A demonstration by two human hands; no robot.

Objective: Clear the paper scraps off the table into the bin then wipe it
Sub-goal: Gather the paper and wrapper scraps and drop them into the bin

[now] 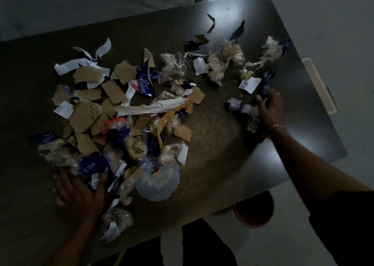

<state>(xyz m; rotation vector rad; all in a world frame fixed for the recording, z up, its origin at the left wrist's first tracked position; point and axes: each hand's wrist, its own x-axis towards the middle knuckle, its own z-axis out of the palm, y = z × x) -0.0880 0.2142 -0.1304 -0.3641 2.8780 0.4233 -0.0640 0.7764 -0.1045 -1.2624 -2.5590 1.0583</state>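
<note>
Littering table (212, 144): cardboard (113, 91), wrappers (144, 83), plastic (172, 63).

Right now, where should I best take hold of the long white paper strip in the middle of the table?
Pinch the long white paper strip near its middle, across the narrow width, coming from above: it lies flat, and scraps crowd both ends.

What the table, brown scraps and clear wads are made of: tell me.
Table: probably metal, smooth and semi-glossy, since it reflects glare. Brown scraps: cardboard, matte, with torn edges and corrugated ridges. Clear wads: seemingly thin plastic film, translucent, crinkled, glinting.
</note>
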